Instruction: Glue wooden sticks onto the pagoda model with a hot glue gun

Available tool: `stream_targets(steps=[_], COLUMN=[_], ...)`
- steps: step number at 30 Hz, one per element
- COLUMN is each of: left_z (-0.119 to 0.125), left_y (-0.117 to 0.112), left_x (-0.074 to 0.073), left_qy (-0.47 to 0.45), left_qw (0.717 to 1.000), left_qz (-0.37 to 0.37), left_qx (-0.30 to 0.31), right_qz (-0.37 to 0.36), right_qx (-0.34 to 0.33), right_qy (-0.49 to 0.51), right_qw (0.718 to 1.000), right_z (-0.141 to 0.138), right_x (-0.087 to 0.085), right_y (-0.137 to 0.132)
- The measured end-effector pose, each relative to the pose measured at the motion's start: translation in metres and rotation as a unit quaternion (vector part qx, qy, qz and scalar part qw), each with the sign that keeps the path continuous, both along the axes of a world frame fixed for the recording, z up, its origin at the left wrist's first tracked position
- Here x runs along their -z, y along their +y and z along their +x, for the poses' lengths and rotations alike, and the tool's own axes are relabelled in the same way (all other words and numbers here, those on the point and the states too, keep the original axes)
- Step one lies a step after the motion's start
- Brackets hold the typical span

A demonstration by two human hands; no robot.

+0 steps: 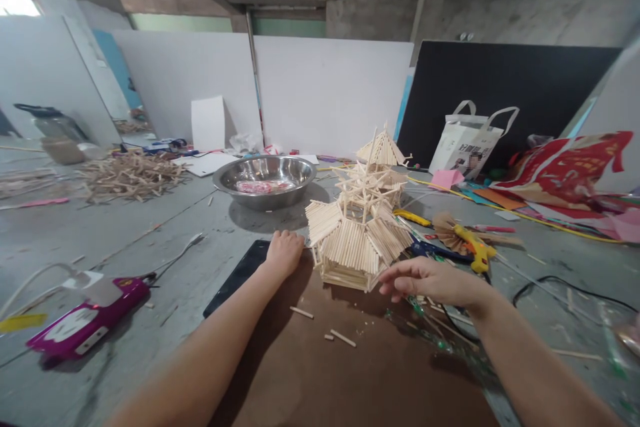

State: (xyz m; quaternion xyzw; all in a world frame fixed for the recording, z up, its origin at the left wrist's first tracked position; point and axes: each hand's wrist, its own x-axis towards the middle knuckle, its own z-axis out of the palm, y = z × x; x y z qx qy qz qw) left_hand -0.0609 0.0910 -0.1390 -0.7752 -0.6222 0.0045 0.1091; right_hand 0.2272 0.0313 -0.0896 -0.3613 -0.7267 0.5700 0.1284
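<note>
A tiered pagoda model built of thin wooden sticks (363, 227) stands on a brown board (350, 373) in front of me. My left hand (284, 252) rests as a closed fist on the board just left of the model's base; nothing shows in it. My right hand (427, 279) hovers at the model's lower right corner, fingers held together and pointing left toward the base. Whether they pinch anything I cannot make out. Two loose short sticks (343, 337) lie on the board between my arms.
A steel bowl (265, 180) sits behind the model. A yellow glue gun (473, 247) and cables lie to the right, with a white paper bag (467, 140) and red cloth (565, 170) beyond. A stick pile (130, 177) and a magenta device (85, 320) are at left.
</note>
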Motion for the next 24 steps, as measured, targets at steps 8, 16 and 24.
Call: stream_targets(steps=[8,16,24], left_z=[-0.0026,-0.0049,-0.0051], left_y=[0.0003,-0.0005,0.0002], left_x=[-0.0002,-0.0026,0.0008], left_qy=[0.006,0.011,0.022], left_qw=[1.000,1.000,1.000], left_qz=[0.001,-0.011,-0.015], left_qx=[0.009,0.015,0.009], right_qz=[0.012,0.019,0.020], right_qx=[-0.006,-0.011,-0.019], right_qy=[0.002,0.006,0.008], right_qw=[1.000,1.000,1.000], right_z=[-0.0001,-0.0006,0.0003], right_x=[-0.0005,-0.0011,0.0012], right_y=[-0.0005,-0.0003,0.0016])
